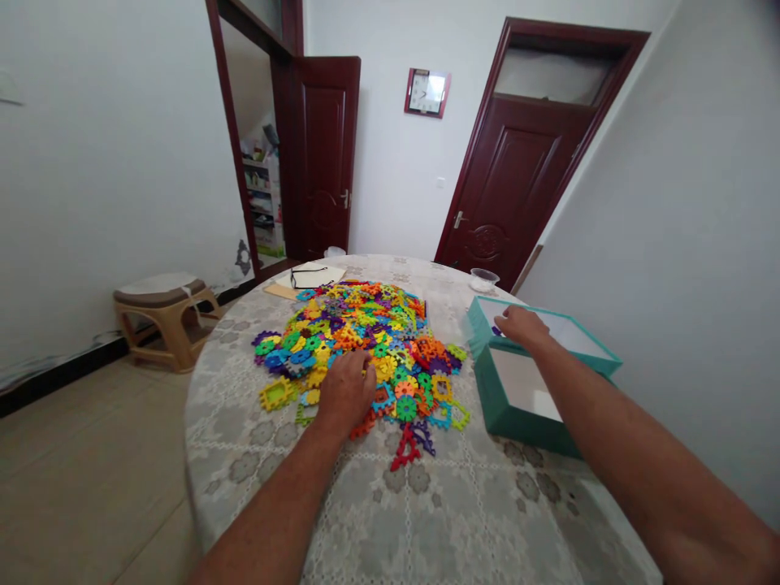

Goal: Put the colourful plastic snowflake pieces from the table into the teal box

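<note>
A wide heap of colourful plastic interlocking pieces [359, 329] lies on a round table with a lace-patterned cloth [426, 504]. My left hand [346, 390] rests knuckles-up on the near edge of the heap, fingers curled down into the pieces. My right hand [521, 325] reaches over the rim of a teal box [517, 406] with a white inside, fingers bent down into it beside a purple piece. What either hand grips is hidden.
A pair of glasses [308, 276] lies on papers at the table's far side, near a small clear bowl [483, 279]. A low stool [164, 313] stands on the tiled floor to the left. Two dark red doors and a wall clock are behind.
</note>
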Tool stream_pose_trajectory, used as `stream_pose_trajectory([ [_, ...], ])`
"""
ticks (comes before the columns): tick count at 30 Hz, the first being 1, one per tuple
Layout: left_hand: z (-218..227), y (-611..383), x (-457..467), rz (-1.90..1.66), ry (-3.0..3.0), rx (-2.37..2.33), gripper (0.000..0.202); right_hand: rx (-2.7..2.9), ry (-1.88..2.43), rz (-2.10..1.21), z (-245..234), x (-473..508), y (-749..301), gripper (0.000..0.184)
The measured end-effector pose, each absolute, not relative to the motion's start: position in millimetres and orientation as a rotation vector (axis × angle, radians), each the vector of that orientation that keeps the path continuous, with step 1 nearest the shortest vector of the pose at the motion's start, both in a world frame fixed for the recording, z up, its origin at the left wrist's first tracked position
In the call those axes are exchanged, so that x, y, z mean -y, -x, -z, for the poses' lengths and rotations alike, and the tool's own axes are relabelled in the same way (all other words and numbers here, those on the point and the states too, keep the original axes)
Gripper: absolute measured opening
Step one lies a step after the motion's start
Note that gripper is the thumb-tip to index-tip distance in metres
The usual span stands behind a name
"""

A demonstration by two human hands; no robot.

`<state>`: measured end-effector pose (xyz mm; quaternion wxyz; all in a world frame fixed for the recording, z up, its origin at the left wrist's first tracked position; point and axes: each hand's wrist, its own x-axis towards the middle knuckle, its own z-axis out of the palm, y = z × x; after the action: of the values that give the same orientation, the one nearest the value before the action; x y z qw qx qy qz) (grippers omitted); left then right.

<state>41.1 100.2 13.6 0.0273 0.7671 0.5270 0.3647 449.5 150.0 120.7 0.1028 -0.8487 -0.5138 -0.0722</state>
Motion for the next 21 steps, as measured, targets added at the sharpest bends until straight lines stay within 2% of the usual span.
stream_pose_trajectory([
  [4,-13,-42,-96,-0.965,-2.419,-1.615,0.018,1.559,2.423,0.289,-131,-128,-430,0.04],
  [8,-15,-41,-89,-0.787,-2.525,-1.496,0.024,1.812,1.886,0.347,-127,-79,-375,0.031],
  [13,-19,-45,-78,-0.648,-2.652,-1.303,0.038,2.097,1.503,-0.043,-78,-14,-288,0.021],
  [18,-16,-50,-77,-0.604,-2.617,-1.216,0.038,2.137,1.541,-0.141,-23,2,-249,0.038],
  [21,-11,-50,-80,-0.644,-2.605,-1.16,0.039,2.092,1.577,-0.141,-7,-3,-250,0.038],
])
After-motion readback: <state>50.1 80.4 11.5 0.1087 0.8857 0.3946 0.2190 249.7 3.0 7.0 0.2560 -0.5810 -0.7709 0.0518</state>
